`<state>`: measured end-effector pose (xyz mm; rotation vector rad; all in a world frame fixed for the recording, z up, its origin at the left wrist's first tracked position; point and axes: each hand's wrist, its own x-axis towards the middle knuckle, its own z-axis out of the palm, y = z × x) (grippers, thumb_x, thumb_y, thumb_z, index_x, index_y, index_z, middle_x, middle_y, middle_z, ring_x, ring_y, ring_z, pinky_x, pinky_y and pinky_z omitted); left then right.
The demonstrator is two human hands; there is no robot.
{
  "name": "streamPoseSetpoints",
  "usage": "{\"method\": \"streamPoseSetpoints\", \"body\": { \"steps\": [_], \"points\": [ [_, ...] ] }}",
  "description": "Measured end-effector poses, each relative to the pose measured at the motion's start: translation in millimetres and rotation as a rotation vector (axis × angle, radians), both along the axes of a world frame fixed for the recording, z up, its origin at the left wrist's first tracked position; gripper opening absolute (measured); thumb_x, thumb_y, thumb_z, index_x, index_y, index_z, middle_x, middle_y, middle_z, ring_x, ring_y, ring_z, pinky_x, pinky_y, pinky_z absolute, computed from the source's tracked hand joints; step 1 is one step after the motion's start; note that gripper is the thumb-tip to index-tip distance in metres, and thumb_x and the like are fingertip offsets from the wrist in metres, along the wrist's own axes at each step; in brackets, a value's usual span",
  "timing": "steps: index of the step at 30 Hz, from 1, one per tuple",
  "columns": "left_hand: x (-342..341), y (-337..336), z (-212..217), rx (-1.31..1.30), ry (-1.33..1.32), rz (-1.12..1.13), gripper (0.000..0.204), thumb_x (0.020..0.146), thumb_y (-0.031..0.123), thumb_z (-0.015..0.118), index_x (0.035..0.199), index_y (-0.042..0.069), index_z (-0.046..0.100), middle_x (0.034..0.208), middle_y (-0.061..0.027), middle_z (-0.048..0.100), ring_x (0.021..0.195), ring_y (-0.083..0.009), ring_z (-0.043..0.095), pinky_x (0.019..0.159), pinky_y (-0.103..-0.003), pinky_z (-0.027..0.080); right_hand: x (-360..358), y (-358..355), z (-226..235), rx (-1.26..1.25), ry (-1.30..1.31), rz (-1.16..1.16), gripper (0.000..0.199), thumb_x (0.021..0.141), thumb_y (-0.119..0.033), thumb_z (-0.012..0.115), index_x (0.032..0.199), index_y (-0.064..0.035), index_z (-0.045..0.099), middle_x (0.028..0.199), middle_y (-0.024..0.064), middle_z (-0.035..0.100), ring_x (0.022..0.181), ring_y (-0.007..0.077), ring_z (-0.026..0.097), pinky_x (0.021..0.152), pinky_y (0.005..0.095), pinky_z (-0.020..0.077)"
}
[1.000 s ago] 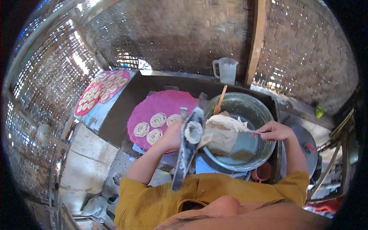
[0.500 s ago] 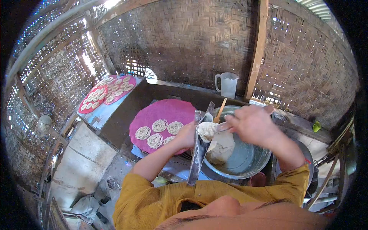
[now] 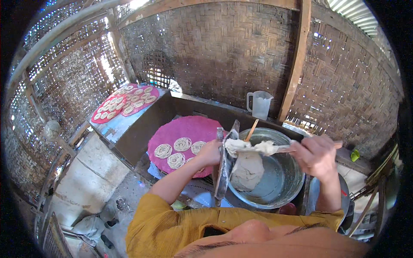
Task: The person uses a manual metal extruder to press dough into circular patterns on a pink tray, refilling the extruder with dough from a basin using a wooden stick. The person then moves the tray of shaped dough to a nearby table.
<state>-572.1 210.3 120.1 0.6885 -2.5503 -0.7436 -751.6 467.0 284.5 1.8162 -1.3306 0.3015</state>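
Where the utensil extends left of the right grip, dough clings.

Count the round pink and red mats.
3: a magenta mat beside the left hand; a red mat overlapping a pink mat on the bluish tabletop at left. More may be hidden.

This looks like a simple kitchen or small food workshop: light pokes through the woven walls beside a wooden post, under corrugated sheeting. A big basin with dough, a plastic jug and coiled strands on a pink mat point to food work.
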Motion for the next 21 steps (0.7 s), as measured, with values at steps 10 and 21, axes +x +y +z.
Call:
{"method": "streamPoseSetpoints", "body": {
  "steps": [10,21],
  "points": [
    [-10,21,7,-0.051,-0.02,0.001,0.035,0.066,0.028,0.059,0.093,0.004,0.061,0.094,-0.0234,0.055,0.088,-0.0387,0.054,0.079,-0.043,0.043,-8,-11,-1,0.059,-0.156,0.004,0.027,0.057,-0.019,0.071,0.08,-0.0109,0.06,0.063,0.0021,0.051,0.057,0.0207,0.053,0.05,0.0328,0.0418],
    [-4,46,27,-0.06,-0.101,0.076,0.034,0.067,0.026,0.059,0.094,0.006,0.062,0.096,-0.0222,0.055,0.092,-0.0363,0.053,0.083,-0.04,0.042,0,-30,-11,0.243,-0.125,0.011,0.018,0.065,-0.02,0.063,0.078,-0.0099,0.057,0.06,0.0021,0.047,0.057,0.0204,0.052,0.049,0.0333,0.0409]
  ]
}}
